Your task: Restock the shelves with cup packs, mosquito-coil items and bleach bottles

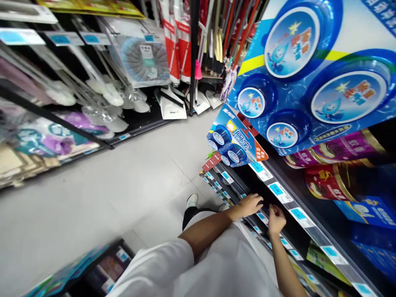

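My left hand (249, 205) reaches from the lower left to the dark gap of a store shelf, its fingers curled over the shelf's front edge. My right hand (276, 219) is just to its right, fingers bunched together at the same shelf. Whatever lies under either hand is hidden in shadow. A strip of blue-and-white price labels (281, 192) runs along the shelf edge above both hands. A blue hanging card of round packaged products (233, 140) stands a little above and beyond my left hand.
A large blue display board with water-drop cartoons (315, 70) fills the upper right, above red-and-gold packages (332, 177). Across the tiled floor (93, 198) stands a shelf of brooms, dustpans and mop heads (136, 70). A low shelf unit (93, 264) sits at the lower left.
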Action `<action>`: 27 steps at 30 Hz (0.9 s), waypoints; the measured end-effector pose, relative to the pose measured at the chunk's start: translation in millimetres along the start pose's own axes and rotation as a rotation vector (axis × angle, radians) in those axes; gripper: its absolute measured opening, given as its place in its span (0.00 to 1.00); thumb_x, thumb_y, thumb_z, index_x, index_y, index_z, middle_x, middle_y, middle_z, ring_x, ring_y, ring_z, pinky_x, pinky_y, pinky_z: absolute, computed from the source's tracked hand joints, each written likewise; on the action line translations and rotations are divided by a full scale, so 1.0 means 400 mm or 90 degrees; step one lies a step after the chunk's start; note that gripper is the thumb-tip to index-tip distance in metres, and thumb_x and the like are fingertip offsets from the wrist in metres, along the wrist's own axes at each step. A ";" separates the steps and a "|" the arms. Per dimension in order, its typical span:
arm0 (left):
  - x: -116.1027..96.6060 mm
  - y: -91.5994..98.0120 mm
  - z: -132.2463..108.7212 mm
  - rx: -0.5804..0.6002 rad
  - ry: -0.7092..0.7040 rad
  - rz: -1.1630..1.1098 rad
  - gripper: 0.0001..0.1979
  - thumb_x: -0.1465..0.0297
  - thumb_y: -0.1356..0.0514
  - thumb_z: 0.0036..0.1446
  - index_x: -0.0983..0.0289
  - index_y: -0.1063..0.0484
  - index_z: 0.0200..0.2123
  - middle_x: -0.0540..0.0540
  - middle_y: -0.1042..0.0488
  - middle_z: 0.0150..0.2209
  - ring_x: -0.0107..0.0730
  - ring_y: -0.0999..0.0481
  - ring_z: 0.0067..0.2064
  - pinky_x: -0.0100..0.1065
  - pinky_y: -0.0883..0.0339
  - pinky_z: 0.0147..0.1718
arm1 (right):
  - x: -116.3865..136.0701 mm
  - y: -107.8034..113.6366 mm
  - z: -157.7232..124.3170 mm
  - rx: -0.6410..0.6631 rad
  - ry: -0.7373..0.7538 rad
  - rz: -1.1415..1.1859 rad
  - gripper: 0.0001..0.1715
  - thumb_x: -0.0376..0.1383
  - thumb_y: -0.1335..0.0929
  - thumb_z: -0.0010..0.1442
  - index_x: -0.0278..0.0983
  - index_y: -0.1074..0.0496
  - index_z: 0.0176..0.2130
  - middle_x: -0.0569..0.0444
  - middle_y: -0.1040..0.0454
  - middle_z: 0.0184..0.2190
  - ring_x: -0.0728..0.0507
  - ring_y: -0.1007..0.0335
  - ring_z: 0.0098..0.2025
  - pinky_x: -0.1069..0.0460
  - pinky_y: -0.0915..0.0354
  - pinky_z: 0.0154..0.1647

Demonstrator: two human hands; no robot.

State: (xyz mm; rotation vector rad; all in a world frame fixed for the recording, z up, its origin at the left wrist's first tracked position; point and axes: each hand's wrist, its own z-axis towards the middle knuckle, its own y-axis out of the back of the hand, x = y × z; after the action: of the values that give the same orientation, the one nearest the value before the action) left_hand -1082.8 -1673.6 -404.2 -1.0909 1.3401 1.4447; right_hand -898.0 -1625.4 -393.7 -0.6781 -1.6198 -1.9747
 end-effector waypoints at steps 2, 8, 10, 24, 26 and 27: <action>-0.006 -0.014 -0.038 0.051 -0.009 0.024 0.10 0.69 0.40 0.63 0.60 0.22 0.46 0.58 0.21 0.47 0.42 0.22 0.50 0.41 0.29 0.55 | -0.025 0.015 -0.071 -0.030 -0.058 0.018 0.36 0.62 0.31 0.54 0.32 0.23 0.38 0.44 0.20 0.28 0.37 0.23 0.31 0.45 0.28 0.35; -0.022 -0.084 -0.129 0.181 -0.025 0.074 0.10 0.71 0.42 0.63 0.60 0.23 0.45 0.56 0.21 0.47 0.38 0.21 0.49 0.36 0.29 0.52 | -0.093 0.072 -0.244 -0.095 -0.183 0.058 0.35 0.62 0.30 0.49 0.33 0.23 0.35 0.43 0.19 0.28 0.37 0.22 0.31 0.46 0.29 0.35; -0.031 -0.112 -0.153 0.228 -0.040 0.090 0.10 0.72 0.42 0.63 0.60 0.23 0.45 0.55 0.20 0.47 0.38 0.21 0.49 0.35 0.29 0.52 | -0.126 0.094 -0.290 -0.120 -0.218 0.077 0.35 0.62 0.29 0.48 0.33 0.23 0.34 0.42 0.19 0.28 0.37 0.22 0.31 0.46 0.28 0.35; -0.103 -0.547 -0.389 0.518 -0.066 0.219 0.09 0.74 0.44 0.62 0.62 0.24 0.42 0.56 0.20 0.41 0.35 0.21 0.42 0.36 0.28 0.48 | -0.508 0.300 -0.719 -0.285 -0.498 0.170 0.32 0.62 0.34 0.52 0.36 0.25 0.30 0.45 0.21 0.26 0.38 0.26 0.28 0.47 0.33 0.32; -0.106 -0.609 -0.436 0.568 -0.056 0.234 0.09 0.74 0.43 0.62 0.62 0.24 0.41 0.54 0.20 0.40 0.34 0.21 0.40 0.35 0.28 0.46 | -0.567 0.325 -0.798 -0.293 -0.560 0.174 0.30 0.60 0.34 0.52 0.36 0.25 0.29 0.46 0.20 0.26 0.38 0.26 0.29 0.48 0.34 0.33; -0.105 -0.633 -0.456 0.588 -0.048 0.242 0.09 0.73 0.43 0.62 0.62 0.24 0.41 0.54 0.20 0.40 0.34 0.21 0.40 0.35 0.28 0.46 | -0.594 0.332 -0.836 -0.294 -0.594 0.174 0.28 0.58 0.33 0.52 0.36 0.25 0.28 0.45 0.20 0.27 0.38 0.25 0.29 0.48 0.34 0.33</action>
State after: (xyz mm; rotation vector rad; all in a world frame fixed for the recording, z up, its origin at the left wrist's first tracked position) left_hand -819.3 -1843.6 -433.3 -0.1822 1.9270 0.8871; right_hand -654.6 -1962.2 -508.0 -2.1118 -1.3552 -1.9317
